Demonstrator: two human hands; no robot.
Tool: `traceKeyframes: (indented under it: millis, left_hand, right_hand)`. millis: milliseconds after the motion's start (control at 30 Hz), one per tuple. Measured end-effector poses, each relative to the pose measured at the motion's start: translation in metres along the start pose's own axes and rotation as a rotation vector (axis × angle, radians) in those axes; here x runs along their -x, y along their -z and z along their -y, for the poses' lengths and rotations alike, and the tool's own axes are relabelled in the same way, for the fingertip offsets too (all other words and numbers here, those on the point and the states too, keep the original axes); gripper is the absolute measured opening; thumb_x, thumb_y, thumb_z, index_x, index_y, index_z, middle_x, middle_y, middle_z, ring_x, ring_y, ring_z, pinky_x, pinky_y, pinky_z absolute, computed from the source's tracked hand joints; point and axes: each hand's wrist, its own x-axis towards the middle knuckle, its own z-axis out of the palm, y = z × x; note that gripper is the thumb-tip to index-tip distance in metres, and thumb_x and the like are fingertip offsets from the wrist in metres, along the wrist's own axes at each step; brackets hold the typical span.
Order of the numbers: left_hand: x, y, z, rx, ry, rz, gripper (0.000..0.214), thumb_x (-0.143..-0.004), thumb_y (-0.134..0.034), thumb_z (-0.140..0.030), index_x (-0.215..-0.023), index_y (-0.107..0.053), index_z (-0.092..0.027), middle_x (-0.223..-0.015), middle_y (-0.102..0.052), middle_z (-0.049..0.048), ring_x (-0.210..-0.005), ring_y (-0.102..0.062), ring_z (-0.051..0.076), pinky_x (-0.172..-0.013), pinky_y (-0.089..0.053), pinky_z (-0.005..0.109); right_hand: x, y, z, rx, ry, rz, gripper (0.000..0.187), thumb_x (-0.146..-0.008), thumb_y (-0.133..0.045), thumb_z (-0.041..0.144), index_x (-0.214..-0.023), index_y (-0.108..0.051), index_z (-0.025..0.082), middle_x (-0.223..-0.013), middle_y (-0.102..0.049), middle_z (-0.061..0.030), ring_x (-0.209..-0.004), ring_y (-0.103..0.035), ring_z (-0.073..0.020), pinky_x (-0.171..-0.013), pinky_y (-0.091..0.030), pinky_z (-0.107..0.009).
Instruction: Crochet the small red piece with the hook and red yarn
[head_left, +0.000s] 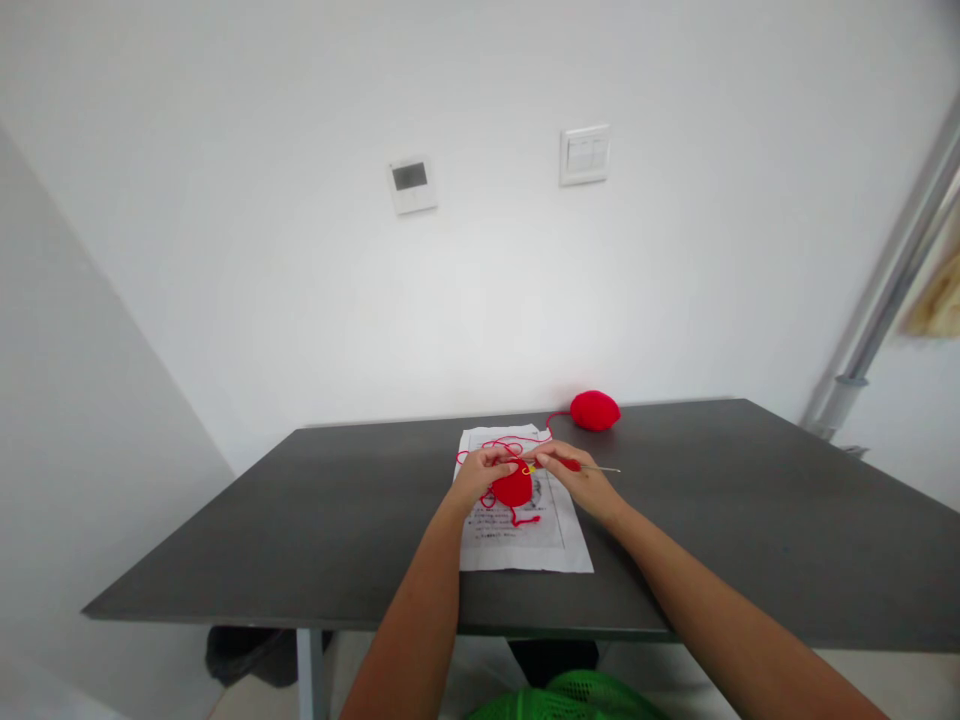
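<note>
Crochet piece point(513, 488), red and roundish: how far along would you say it is, going left to right?

Looks like a decent chunk is made. Left hand point(478, 476) is pinching its upper left side, thumb on top, other fingers mostly hidden. Some loose yarn point(517, 437) loops around there too.

And the piece itself?

It's between the two hands, over a printed sheet point(517, 556) on a dark table point(360, 530). Solid patch of bright red, seems tightly worked, but I can't make out single stitches. A yarn tail point(526, 521) hangs off the bottom, so I'd guess the ends aren't tidied yet. Little yellow thing point(532, 468) by the right edge, maybe a stitch marker.

What's the right hand doing?

Right hand point(581, 482) is closed around a thin metal hook point(602, 468), one end poking out to the right. Can't tell if the other end's in a stitch.

So not finished?

Doubt it. The yarn runs up to the ball point(595, 411) at the back right, which looks plump. How many rows are left, no clue.
</note>
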Motion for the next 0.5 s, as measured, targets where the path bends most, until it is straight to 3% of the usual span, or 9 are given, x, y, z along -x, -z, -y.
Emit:
traceKeyframes:
  millis: [200,500]
  left_hand:
    - [-0.0035,-0.0055,0.0043,0.13,-0.049,-0.013,0.056,-0.055,-0.075,-0.028,-0.108,-0.06,-0.015,-0.079,-0.065,0.005,-0.074,-0.06,0.017,-0.071,-0.043,0.029]
    - [-0.0031,-0.0107,0.0067,0.228,-0.01,-0.017,0.06,-0.055,-0.075,-0.022,-0.111,-0.057,-0.014,-0.082,-0.066,0.0051,-0.072,-0.06,0.016,-0.068,-0.043,0.027]
  right_hand:
    - [0.0002,-0.0028,0.0005,0.006,0.007,-0.045,0.021,-0.083,-0.052,0.036,-0.083,-0.065,0.019,-0.083,-0.065,-0.0044,-0.082,-0.06,-0.0187,-0.078,-0.046,-0.031]
    - [0.0018,-0.0092,0.0031,0.041,0.04,-0.1,0.021,-0.083,-0.052,0.037,-0.08,-0.063,0.019,-0.079,-0.063,-0.0041,-0.076,-0.059,-0.0178,-0.073,-0.047,-0.03]
